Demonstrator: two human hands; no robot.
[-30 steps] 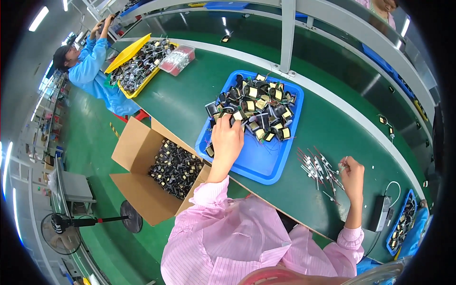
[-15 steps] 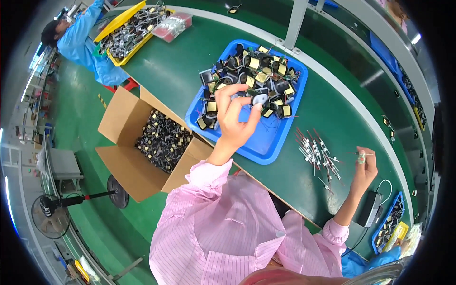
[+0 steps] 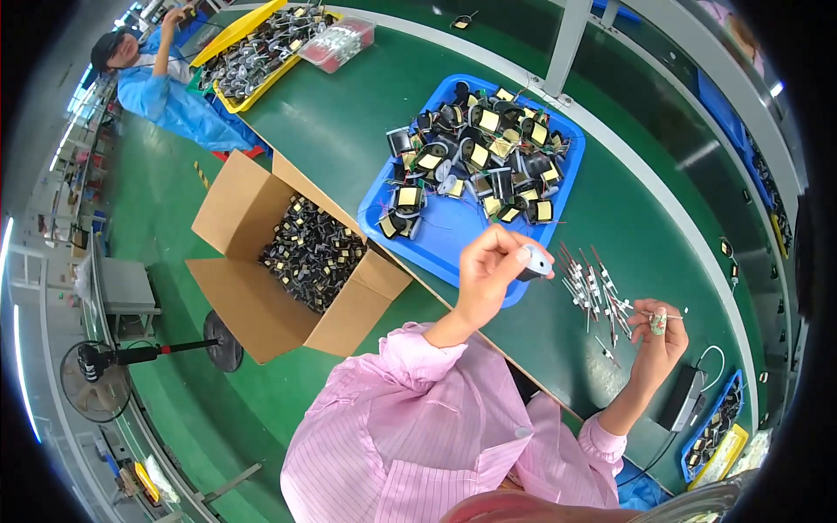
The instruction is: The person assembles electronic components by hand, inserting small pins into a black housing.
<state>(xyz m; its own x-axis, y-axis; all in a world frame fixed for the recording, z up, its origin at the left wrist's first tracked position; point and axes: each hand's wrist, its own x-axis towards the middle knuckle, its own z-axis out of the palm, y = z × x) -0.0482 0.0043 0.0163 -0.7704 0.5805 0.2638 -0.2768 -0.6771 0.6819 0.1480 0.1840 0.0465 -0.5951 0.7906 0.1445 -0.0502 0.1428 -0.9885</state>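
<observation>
My left hand (image 3: 485,277) pinches a small round black part with a grey disc face (image 3: 538,262), just above the near edge of the blue tray (image 3: 445,218). That tray is heaped at its far side with similar black parts (image 3: 475,152), many bearing yellow pads and thin wires. My right hand (image 3: 660,349) is closed on a thin wire lead (image 3: 641,313), one fingertip wrapped in something green. Close to its left lies a loose pile of wire leads with white sleeves (image 3: 598,296) on the green table.
An open cardboard box (image 3: 251,305) full of small black parts stands left of the table. Beyond are a yellow tray (image 3: 234,105), a clear container (image 3: 338,45) and a co-worker (image 3: 161,91) in blue. A black power adapter (image 3: 682,399) and another blue tray (image 3: 690,471) sit at right.
My left hand has drawn the round part back from the heap, toward me and to the right. My right hand has shifted slightly; its lead now sits close to the pile.
</observation>
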